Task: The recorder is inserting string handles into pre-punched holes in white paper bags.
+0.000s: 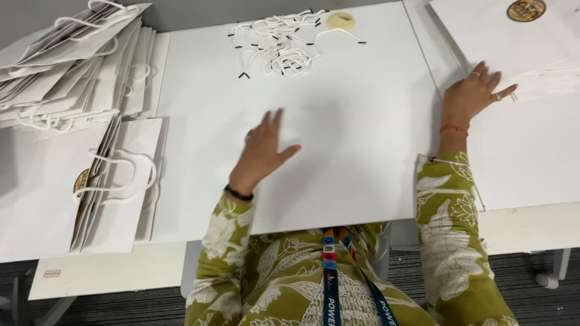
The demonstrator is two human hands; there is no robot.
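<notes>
Paper sheet [356,127], white, smooth, flat, centre of tabletop [519,229]; left hand [263,151] flat on it, fingers spread. Right hand [474,90], fingers apart, rests on right sheet [531,157]. Cord handles [275,42], far. Paper bags [66,66], stacked left.

The big sheet [356,133] on the desk is plain white, and so are the paper bags [66,66] stacked at the left. The cords [275,45] are white with black tips. A round cream disc [341,20] lies beside them. The sleeves [450,241] are olive green with a pale floral print. One wrist has a black band [238,194], the other a red thread [453,128]. The lanyard [331,284] is blue with coloured squares.
</notes>
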